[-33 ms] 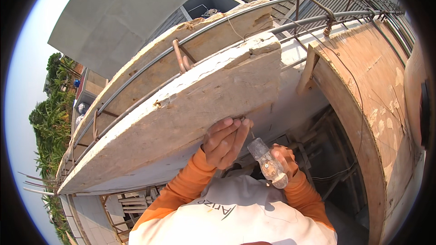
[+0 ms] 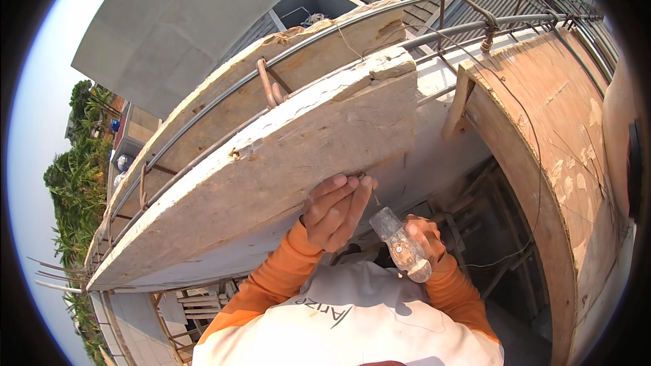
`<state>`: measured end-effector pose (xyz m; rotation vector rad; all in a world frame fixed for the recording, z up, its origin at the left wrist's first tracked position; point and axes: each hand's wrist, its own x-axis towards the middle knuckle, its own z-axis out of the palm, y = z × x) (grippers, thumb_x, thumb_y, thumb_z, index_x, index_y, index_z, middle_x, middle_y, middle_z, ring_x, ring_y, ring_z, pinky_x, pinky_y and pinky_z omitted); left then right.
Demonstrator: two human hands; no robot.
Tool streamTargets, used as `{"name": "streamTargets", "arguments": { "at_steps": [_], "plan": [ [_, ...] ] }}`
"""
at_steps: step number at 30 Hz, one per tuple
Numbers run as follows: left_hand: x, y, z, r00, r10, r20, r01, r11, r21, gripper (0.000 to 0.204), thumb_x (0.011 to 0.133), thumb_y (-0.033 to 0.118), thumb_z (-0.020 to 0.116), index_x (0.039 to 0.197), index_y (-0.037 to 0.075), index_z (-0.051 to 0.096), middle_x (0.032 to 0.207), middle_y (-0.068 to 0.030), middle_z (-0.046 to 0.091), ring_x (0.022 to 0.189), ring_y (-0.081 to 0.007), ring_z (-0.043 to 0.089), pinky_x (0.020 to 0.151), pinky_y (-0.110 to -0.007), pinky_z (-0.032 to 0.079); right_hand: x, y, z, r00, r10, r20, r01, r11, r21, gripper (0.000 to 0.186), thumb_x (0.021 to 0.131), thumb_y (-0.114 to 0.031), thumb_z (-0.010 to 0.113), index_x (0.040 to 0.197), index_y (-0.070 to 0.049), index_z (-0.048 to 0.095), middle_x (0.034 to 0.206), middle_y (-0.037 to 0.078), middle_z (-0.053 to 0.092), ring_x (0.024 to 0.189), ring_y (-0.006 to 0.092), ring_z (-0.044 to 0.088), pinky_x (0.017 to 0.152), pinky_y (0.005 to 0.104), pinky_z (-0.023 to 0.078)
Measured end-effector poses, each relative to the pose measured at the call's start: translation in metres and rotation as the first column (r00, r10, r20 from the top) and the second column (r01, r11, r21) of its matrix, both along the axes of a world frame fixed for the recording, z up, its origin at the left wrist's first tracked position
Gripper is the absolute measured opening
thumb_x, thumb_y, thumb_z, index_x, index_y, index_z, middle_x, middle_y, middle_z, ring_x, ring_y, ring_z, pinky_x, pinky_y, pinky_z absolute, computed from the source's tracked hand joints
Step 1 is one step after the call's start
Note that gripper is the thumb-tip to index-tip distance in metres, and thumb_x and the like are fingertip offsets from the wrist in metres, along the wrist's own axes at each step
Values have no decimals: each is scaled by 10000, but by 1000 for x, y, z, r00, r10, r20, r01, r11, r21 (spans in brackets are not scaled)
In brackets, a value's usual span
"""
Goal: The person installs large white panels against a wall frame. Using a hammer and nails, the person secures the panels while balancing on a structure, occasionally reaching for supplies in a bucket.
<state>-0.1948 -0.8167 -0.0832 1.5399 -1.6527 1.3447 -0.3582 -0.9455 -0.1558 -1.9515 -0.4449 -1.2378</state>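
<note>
Strong daylight brightened the shirt [image 2: 352, 332] and board [image 2: 305, 139], the sky [image 2: 47, 88] glared nearly white at upper left, shadow darkened the gap [image 2: 505, 237] at lower right, and straight edges bowed outward.

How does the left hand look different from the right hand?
The left hand is up at the broad, pale wooden board; the right hand holds a dusty grey metal hammer.

The left hand shows its long fingers bunched together; the right hand is curled and partly hidden behind the hammer.

Both hands are bare, below orange fabric sleeves.
</note>
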Motion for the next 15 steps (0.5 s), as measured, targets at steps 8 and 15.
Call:
{"name": "streamTargets", "arguments": {
  "at_steps": [8, 15],
  "plan": [
    [-4, -2, 5, 1000, 3, -29, -2, 1000, 10, 294, 770, -42, 831, 1047, -33, 733, 909, -47, 624, 919, -191, 626, 913, -362, 583, -2, 6, 14, 988, -148, -42, 148, 989, -3, 791, 714, 19, 774, 1424, -7, 429, 823, 100, 540, 616, 215, 550, 563, 349, 509],
    [-2, -8, 6, 999, -33, -25, 32, 999, -30, 292, 762, -39, 832, 1037, -49, 734, 923, -56, 650, 947, -196, 623, 916, -358, 587, -9, 4, -20, 995, -48, 88, 55, 996, -72, 797, 724, 6, 771, 1433, 7, 407, 825, 98, 536, 608, 217, 548, 487, 336, 442]
  ]
}}
